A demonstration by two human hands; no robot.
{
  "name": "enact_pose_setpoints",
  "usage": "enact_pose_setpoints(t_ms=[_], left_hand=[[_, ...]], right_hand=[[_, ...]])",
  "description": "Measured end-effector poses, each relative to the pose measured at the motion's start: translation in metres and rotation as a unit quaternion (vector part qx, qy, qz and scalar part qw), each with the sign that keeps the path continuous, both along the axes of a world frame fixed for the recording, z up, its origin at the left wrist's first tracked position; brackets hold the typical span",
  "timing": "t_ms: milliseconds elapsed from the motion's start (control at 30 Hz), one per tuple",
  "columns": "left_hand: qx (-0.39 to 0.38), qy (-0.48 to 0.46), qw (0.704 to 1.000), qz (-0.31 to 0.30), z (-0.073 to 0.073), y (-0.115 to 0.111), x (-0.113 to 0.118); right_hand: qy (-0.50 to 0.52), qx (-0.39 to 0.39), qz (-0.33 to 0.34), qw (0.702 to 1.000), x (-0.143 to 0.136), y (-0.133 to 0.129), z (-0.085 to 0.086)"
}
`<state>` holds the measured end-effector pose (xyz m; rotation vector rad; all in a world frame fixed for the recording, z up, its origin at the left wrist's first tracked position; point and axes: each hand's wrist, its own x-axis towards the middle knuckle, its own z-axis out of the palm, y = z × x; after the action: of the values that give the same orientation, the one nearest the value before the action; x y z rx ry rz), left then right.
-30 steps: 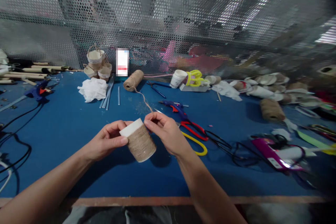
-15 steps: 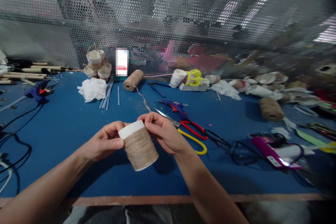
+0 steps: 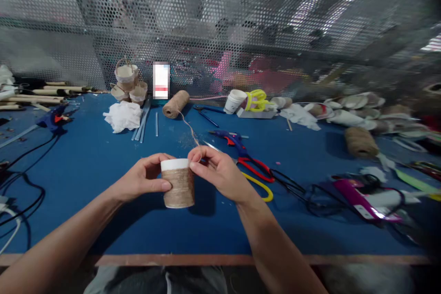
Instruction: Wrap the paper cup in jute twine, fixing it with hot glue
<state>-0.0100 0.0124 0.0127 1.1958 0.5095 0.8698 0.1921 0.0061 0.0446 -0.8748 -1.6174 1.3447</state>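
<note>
A white paper cup [image 3: 179,186] wound with brown twine is held above the blue table, close to upright. Bare white shows in a band at its top and a thin line at its bottom. My left hand [image 3: 144,177] grips its left side, thumb on the twine in front. At the right of the cup's top, my right hand [image 3: 218,170] pinches the loose twine [image 3: 190,127]. That strand runs back to a twine spool [image 3: 175,104] lying on its side. Just beyond my right hand lie scissors [image 3: 257,179] with red and yellow handles, their blades partly hidden.
A blue glue gun [image 3: 234,142] lies behind the scissors, another glue gun [image 3: 51,119] far left. Clear glue sticks [image 3: 143,124] and crumpled white tissue [image 3: 122,116] are at back left. Cables trail right to a purple box [image 3: 361,200]. A second twine spool [image 3: 361,142] sits right.
The cup has turned from leaning to nearly upright, its bottom swinging left and up. My right hand still pinches the twine near the top. The view has shifted slightly.
</note>
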Motion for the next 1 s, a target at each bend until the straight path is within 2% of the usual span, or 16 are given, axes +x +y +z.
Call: enact_pose_setpoints(t_ms=[200,433,733,867,1000], left_hand=[[0.029,0.069,0.997,0.009,-0.0015,-0.0015,0.0042],[0.038,0.034,0.999,0.014,-0.0024,-0.0004,0.0052],[0.056,0.040,0.998,0.015,0.0007,-0.0030,0.0067],[0.096,0.095,0.991,0.011,0.0011,-0.0017,0.0041],[0.129,0.186,0.974,0.028,0.0041,-0.0021,0.0036]], right_hand=[[-0.051,0.033,0.013,0.998,-0.0039,-0.0007,-0.0014],[-0.042,0.026,0.026,0.998,-0.0031,0.0001,-0.0037],[-0.057,0.016,0.026,0.998,-0.0028,0.0007,-0.0028],[-0.070,0.013,0.025,0.997,-0.0024,0.0009,-0.0024],[-0.136,0.037,0.022,0.990,-0.0041,-0.0001,-0.0024]])
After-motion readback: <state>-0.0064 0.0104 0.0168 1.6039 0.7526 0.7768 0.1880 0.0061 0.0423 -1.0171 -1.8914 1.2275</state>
